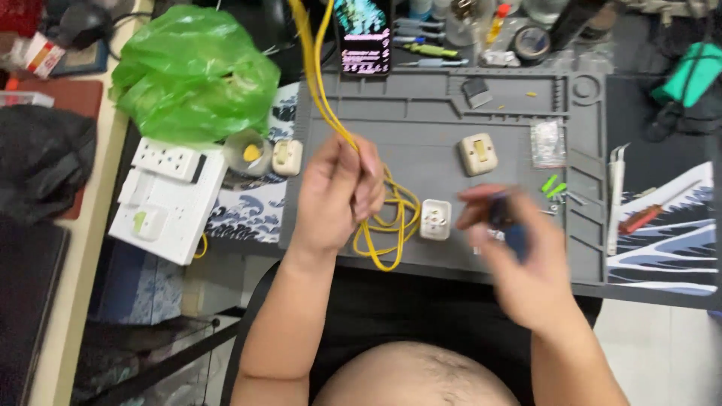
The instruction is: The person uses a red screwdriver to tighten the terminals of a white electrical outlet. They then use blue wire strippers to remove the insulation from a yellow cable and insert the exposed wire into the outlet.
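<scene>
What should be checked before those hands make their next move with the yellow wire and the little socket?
1. Left hand has hold of the yellow wire: ok.
2. Right hand has a firm grip on the dark tool: cannot tell, blurred.
3. White socket lies flat on the grey mat between the hands: ok.
4. Wire free of tangles: not ok, it loops beside the socket.
5. Cream switch apart from the hands: ok.
</scene>
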